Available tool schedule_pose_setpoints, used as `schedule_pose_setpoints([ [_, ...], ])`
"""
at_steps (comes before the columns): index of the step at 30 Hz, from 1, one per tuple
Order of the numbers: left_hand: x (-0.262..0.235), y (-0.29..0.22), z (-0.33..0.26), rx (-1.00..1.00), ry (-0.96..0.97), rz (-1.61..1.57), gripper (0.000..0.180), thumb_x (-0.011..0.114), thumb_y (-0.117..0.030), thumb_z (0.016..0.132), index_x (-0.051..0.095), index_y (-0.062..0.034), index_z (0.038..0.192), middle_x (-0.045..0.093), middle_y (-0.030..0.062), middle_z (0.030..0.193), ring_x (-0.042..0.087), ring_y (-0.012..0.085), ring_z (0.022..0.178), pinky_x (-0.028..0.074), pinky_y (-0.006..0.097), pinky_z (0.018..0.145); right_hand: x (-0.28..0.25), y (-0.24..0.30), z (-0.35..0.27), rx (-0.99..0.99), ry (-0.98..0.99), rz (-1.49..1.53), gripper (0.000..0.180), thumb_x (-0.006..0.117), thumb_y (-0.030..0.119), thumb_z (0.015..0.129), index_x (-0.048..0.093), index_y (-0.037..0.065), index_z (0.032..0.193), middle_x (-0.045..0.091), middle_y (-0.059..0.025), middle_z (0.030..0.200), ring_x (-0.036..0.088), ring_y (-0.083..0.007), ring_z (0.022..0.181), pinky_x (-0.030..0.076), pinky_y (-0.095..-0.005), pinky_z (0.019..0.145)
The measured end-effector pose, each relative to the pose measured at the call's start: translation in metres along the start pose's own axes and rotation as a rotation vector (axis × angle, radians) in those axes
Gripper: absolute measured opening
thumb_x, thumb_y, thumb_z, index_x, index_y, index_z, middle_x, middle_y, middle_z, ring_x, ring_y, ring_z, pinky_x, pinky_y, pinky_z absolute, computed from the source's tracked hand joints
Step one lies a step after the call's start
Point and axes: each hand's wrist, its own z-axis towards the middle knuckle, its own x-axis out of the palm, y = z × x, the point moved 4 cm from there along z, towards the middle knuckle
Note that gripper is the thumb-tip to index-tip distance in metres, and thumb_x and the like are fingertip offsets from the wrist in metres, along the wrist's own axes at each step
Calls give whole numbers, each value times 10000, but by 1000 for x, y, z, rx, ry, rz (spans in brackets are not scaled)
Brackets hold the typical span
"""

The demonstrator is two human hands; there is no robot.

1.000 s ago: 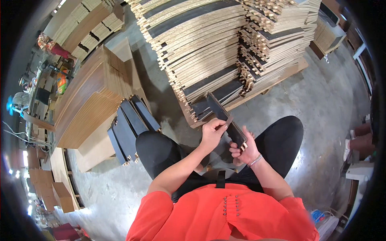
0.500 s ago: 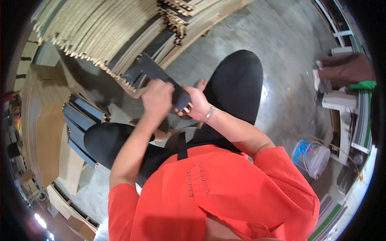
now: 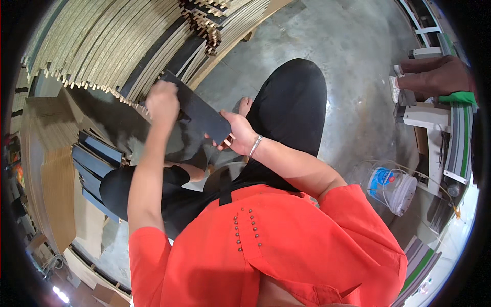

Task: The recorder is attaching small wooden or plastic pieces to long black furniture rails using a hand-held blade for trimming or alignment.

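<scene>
A narrow dark grey board [image 3: 198, 109] with small wooden dowels sticking out of its near end lies slanted in front of me, over the gap between my knees. My right hand [image 3: 238, 134] is closed round that near end, with dowels showing by its fingers. My left hand [image 3: 162, 100] is at the board's far end with its fingers curled in. It is slightly smeared by motion, and what it holds, if anything, is hidden.
Stacked boards with dowelled edges [image 3: 102, 46] stand ahead to the left. More dark boards [image 3: 94, 158] are piled by my left knee, beside tall brown panels [image 3: 48, 169]. A clear bucket [image 3: 401, 194] stands at right; another person's legs [image 3: 429, 77] show beyond.
My left hand has moved away along the board, from near its middle to its far end. My right hand keeps its hold on the near end. The whole view has shifted slightly.
</scene>
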Motion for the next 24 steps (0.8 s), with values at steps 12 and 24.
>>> schedule_pose_setpoints([
  [12,18,47,21,-193,62,111,101,586,-130,846,662,-67,823,630,114,841,626,323,756,505,441,665,-3,4,4,0,-34,-13,447,283,410,1005,538,53,1090,651,-165,825,583,-246,565,458,-370,497],
  [24,-41,-74,-24,65,135,-396,54,620,-106,779,644,-60,766,577,115,736,585,309,701,461,409,606,4,13,-16,-105,-220,23,788,368,752,850,492,105,1281,528,-97,1274,580,-224,970,483,-375,702],
])
